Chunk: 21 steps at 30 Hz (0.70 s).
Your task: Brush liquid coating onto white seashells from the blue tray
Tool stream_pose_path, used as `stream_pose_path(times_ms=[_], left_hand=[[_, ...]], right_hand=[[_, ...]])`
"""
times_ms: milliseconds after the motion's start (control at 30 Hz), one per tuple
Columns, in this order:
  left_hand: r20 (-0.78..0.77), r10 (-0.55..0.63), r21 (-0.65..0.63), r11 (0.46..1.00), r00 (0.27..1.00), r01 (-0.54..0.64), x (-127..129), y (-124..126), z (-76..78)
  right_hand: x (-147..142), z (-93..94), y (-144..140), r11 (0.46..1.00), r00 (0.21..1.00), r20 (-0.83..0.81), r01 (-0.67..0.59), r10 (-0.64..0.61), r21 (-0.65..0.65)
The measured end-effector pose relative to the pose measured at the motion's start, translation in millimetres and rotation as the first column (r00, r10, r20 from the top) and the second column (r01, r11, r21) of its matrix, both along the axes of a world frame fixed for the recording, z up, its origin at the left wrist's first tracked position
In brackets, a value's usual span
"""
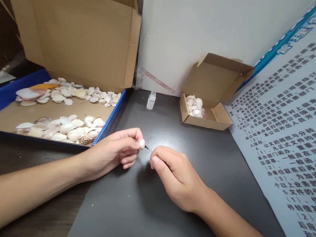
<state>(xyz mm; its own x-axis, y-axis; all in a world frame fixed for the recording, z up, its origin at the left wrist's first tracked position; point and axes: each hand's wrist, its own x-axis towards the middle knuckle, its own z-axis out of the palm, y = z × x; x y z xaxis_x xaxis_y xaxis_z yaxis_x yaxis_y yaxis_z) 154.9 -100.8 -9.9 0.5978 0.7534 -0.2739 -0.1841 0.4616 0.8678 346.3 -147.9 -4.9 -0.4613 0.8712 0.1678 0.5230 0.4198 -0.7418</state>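
Note:
My left hand (121, 146) pinches a small white seashell (142, 143) between thumb and fingertips, above the dark grey mat. Facing it, my right hand (177, 176) is closed round a small thin brush (147, 148). The brush's dark tip points at the shell and is at or very near its right side; whether they touch I cannot tell. Most of the brush handle is hidden in my fingers. Beyond both hands stands a small clear bottle (151, 101) with a white label, upright and with no cap on it.
At left, a large open blue-sided cardboard box (57, 106) holds many shells in two groups, its lid raised. A smaller open cardboard box (205, 122) with white shells stands at back right. A white wall (198, 20) closes the back; a printed poster (301, 130) slants along the right.

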Motion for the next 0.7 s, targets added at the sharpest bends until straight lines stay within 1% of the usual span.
stream_pose_path(times_ms=[133,333,433,567,700], left_hand=[[-0.003,0.005,-0.002,1.000,1.000,-0.005,-0.2,-0.4,-0.1],[-0.009,0.005,0.010,1.000,1.000,-0.005,0.8,-1.0,0.1],[-0.001,-0.002,0.014,1.000,1.000,0.002,0.9,-0.7,-0.6],[0.003,0.003,0.003,1.000,1.000,-0.003,0.5,-0.4,-1.7],[0.009,-0.006,0.007,1.000,1.000,0.006,-0.3,-0.4,-1.9]], right_hand=[[0.5,0.6,-0.4,1.000,1.000,-0.018,-0.003,0.003,0.007],[2.0,2.0,-3.3,0.995,0.987,-0.135,-0.084,0.091,0.055],[3.0,2.3,-3.6,0.992,0.978,-0.176,-0.098,0.112,0.085],[3.1,1.7,-2.1,0.990,0.977,-0.183,-0.087,0.106,0.108],[2.4,0.2,-0.3,0.995,0.989,-0.138,-0.044,0.056,0.086]])
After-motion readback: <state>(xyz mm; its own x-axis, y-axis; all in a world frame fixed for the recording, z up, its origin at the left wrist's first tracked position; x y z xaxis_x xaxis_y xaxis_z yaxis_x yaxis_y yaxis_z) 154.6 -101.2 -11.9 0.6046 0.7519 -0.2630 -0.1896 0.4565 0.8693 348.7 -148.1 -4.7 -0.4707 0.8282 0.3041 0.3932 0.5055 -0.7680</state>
